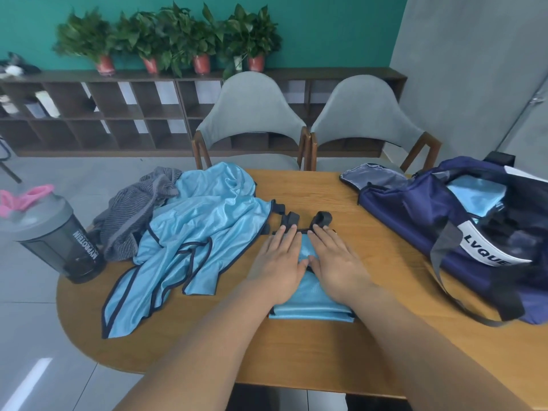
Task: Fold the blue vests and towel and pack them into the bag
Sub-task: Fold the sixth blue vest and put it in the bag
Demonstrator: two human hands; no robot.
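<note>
On the table, straight before the person, lies a folded blue vest, a compact rectangle of shiny cloth. Both hands rest flat on top of it, the left hand and the right hand side by side with their thumbs nearly meeting. The fingers are straight and close together, pressing down on the cloth and curled round nothing. At the folded vest's far edge, just past the fingertips, two black strap ends stick out.

Left of the folded vest sprawls an unfolded blue vest with dark trim. Farther left, a crumpled grey striped towel touches that heap, and beyond it a dark shaker bottle stands at the table's edge. Right of the folded vest, apart from it, a dark blue bag sits open, with light-blue cloth showing inside. Beyond the folded vest, behind the table, stand two grey chairs.
</note>
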